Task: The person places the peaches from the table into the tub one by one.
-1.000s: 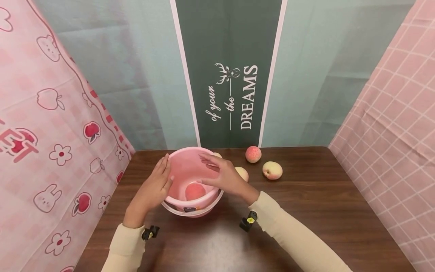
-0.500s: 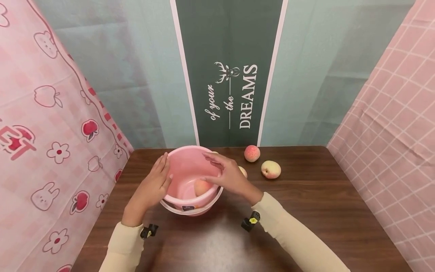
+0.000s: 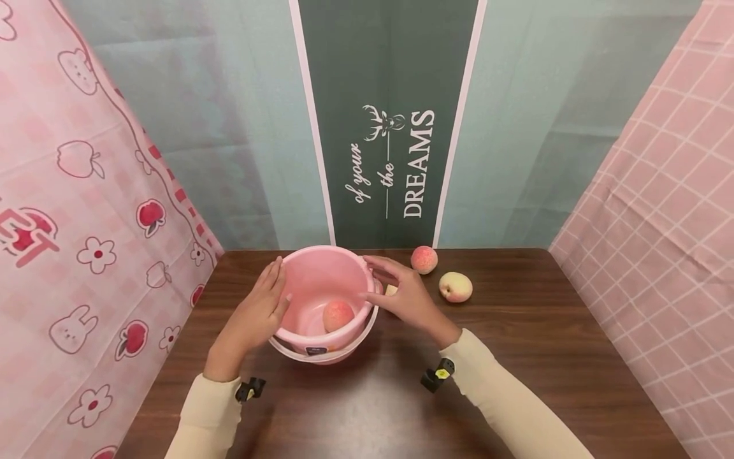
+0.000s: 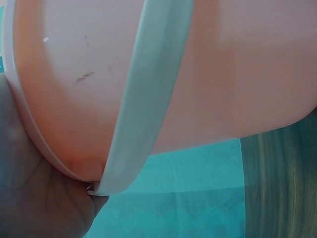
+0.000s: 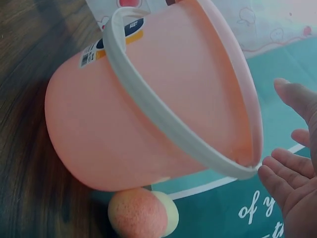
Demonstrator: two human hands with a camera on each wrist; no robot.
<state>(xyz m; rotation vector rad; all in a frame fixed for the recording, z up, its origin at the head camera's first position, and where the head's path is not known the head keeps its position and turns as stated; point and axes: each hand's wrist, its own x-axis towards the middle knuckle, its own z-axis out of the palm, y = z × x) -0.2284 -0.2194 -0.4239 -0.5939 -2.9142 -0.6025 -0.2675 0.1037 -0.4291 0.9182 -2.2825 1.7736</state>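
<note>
Low in the frame, left of middle, sits my pink bucket (image 3: 315, 280) with a peach (image 3: 338, 317) inside. My left hand (image 3: 257, 312) rests straight fingers against it; my right hand (image 3: 408, 296), spread, holds nothing. One hard sideways push could tip it.

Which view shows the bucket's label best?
Right wrist: the label faces that camera on the bucket, barcode included, though the white handle crosses it. Head shows it small on the near side, too small to read. Left wrist doesn't show it.
</note>
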